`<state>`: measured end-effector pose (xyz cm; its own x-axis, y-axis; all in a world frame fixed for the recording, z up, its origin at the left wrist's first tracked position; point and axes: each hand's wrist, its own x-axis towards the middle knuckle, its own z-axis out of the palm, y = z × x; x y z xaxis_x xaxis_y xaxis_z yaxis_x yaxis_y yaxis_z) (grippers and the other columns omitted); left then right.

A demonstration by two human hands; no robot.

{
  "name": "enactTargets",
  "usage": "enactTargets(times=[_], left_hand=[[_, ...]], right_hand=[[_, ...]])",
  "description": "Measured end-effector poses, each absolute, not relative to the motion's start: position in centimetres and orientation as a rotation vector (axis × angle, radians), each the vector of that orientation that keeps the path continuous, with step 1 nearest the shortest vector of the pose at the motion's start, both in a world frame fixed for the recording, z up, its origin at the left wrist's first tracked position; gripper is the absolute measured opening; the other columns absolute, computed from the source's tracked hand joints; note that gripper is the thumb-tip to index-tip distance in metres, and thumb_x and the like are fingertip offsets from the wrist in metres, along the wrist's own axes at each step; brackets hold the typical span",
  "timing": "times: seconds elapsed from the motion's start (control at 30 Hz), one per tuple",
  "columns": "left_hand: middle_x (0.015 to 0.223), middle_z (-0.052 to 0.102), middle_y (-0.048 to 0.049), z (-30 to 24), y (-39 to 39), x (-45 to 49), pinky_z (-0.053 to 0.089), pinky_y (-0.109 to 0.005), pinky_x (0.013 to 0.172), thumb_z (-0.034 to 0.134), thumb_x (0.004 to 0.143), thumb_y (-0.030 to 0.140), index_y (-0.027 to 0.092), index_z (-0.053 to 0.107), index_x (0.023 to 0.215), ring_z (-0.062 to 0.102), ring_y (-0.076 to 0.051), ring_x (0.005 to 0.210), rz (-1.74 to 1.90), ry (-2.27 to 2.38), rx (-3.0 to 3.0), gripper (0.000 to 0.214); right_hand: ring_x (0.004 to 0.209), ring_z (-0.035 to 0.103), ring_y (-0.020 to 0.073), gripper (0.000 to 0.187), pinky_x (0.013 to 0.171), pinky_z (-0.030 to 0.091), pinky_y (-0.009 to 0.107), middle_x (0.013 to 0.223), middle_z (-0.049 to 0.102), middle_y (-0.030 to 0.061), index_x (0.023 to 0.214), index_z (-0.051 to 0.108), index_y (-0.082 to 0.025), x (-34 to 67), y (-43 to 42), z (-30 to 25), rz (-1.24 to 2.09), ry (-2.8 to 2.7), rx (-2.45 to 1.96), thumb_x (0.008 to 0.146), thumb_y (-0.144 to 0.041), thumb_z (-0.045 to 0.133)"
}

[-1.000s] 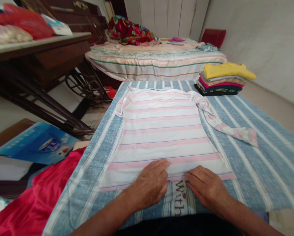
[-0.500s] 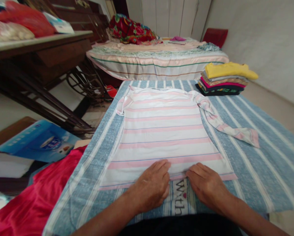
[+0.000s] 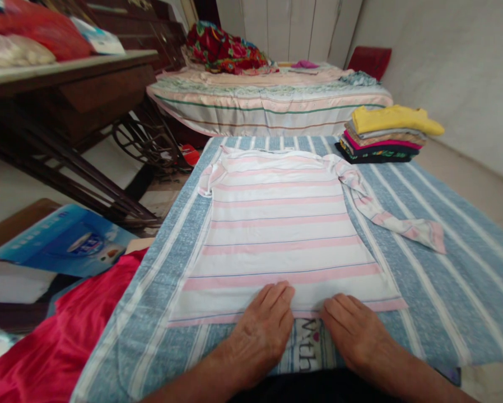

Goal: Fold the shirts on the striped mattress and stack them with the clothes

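A white fabric shirt (image 3: 276, 210) with pink bands and thin blue lines lies spread at the frame's centre on a blue, white-striped cloth (image 3: 406, 313), one sleeve trailing right. At lower centre, the left hand (image 3: 263, 330) and right hand (image 3: 356, 331) touch its hem, slightly apart; whether either grip pinches fabric, I cannot tell. A folded, multicoloured clothes stack (image 3: 383, 135) sits upper right.
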<state>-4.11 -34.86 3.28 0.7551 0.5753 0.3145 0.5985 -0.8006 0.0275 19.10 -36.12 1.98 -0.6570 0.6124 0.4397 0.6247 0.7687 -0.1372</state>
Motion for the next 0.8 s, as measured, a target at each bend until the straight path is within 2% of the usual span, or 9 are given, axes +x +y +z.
enactTargets(times=[0.3, 0.47, 0.8], left_hand=[[0.111, 0.058, -0.0128, 2.4, -34.8, -4.5, 0.044, -0.041, 0.093, 0.045, 0.080, 0.006, 0.009, 0.058, 0.098, 0.051, -0.023, 0.102, -0.491, -0.934, -2.891, 0.022], [0.098, 0.057, -0.0106, 2.1, -35.0, -4.3, 0.046, -0.037, 0.077, 0.043, 0.080, 0.008, 0.011, 0.057, 0.094, 0.051, -0.021, 0.085, -0.563, -1.011, -2.795, 0.020], [0.071, 0.048, -0.0029, 2.4, -35.5, -4.7, 0.038, -0.030, 0.056, 0.044, 0.077, 0.008, 0.017, 0.049, 0.077, 0.045, -0.017, 0.064, -0.449, -1.104, -2.659, 0.010]], right_hand=[[0.077, 0.049, 0.0203, 0.028, 0.071, 0.042, 0.036, 0.084, 0.057, 0.0105, 0.091, 0.058, -0.012, 18.9, -36.0, 1.7, -0.003, -2.508, -0.948, 0.086, -0.004, 0.032], [0.073, 0.049, 0.0196, 0.030, 0.069, 0.042, 0.034, 0.078, 0.058, 0.0095, 0.088, 0.059, -0.013, 18.4, -35.6, 1.7, -0.067, -2.415, -0.921, 0.086, -0.006, 0.030], [0.060, 0.045, 0.0168, 0.028, 0.058, 0.037, 0.029, 0.066, 0.051, 0.0038, 0.079, 0.056, -0.016, 18.3, -34.7, 0.5, -0.033, -2.357, -0.866, 0.086, -0.005, 0.031]])
